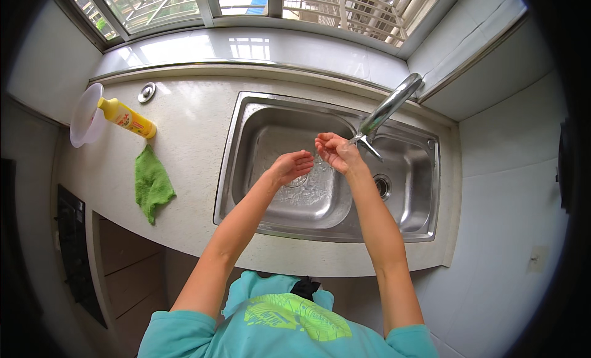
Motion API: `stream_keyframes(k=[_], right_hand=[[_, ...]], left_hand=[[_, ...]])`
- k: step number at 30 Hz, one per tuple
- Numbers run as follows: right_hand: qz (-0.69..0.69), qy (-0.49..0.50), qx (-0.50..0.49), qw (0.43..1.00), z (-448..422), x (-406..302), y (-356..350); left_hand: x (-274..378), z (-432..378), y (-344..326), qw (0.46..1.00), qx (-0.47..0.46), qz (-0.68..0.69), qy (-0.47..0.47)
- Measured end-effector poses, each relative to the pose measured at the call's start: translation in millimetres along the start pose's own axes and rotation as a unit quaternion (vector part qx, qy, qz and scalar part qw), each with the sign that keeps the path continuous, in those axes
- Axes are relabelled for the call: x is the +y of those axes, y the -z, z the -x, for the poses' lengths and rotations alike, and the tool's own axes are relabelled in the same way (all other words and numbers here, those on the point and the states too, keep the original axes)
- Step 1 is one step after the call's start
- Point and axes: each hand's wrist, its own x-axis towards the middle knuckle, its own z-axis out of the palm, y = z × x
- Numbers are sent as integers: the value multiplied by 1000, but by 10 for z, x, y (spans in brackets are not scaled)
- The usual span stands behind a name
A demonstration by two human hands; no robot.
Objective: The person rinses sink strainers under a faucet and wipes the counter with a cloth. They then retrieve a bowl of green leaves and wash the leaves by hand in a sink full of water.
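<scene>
Both of my hands are bare over the left basin of a stainless steel double sink [251, 173]. My left hand [292, 166] hangs above the basin, palm turned inward, fingers loosely extended, holding nothing. Close by on its right, my right hand [336, 150] is raised with fingers half curled and no object in it. The two hands are apart by a small gap. A chrome faucet [390, 104] reaches over from the back right, its spout end beside my right wrist. Water [309, 192] ripples on the basin floor below.
Left of the sink, a green cloth [153, 185] lies on the pale countertop [198, 141]. Behind it are a yellow bottle [129, 119], a translucent plastic bowl [83, 120] tipped on its side and a metal drain stopper [147, 92]. The right basin has a drain [382, 186]. Walls and windows enclose the counter.
</scene>
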Motion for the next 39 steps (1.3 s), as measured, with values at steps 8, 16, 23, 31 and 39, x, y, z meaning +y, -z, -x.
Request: stream_keyframes(k=[8, 16, 23, 31, 39], right_hand=[[597, -77, -113, 790, 240, -200, -152], [710, 273, 183, 622, 606, -317, 360], [670, 319, 189, 643, 800, -310, 753], [699, 349, 242, 575, 901, -462, 1067], [721, 315, 254, 563, 1145, -444, 1306]], left_hand=[[-180, -261, 18, 1000, 5, 9, 12], [-349, -240, -489, 980, 25, -196, -1], [-802, 198, 187, 546, 138, -821, 91], [-1005, 702, 348, 577, 189, -794, -27], [-1303, 903, -91, 607, 103, -788, -2]])
